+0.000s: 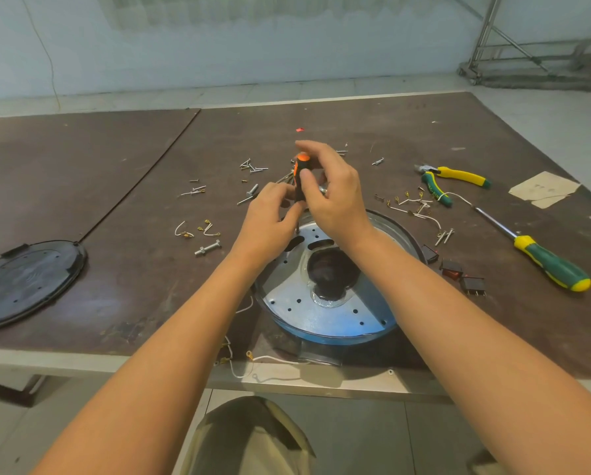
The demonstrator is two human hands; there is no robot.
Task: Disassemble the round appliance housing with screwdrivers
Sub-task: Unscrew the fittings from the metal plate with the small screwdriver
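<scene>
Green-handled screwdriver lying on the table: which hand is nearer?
Right. The right hand, gripping the orange screwdriver, is left of the green-handled screwdriver; the left hand is farther left.

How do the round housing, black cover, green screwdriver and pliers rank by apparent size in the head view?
1. round housing
2. black cover, cut by the frame edge
3. green screwdriver
4. pliers, though farther away, so unsure

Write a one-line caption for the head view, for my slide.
Left hand and right hand hold an orange screwdriver upright on the housing; screws, pliers and a green screwdriver lie on the table.
</scene>
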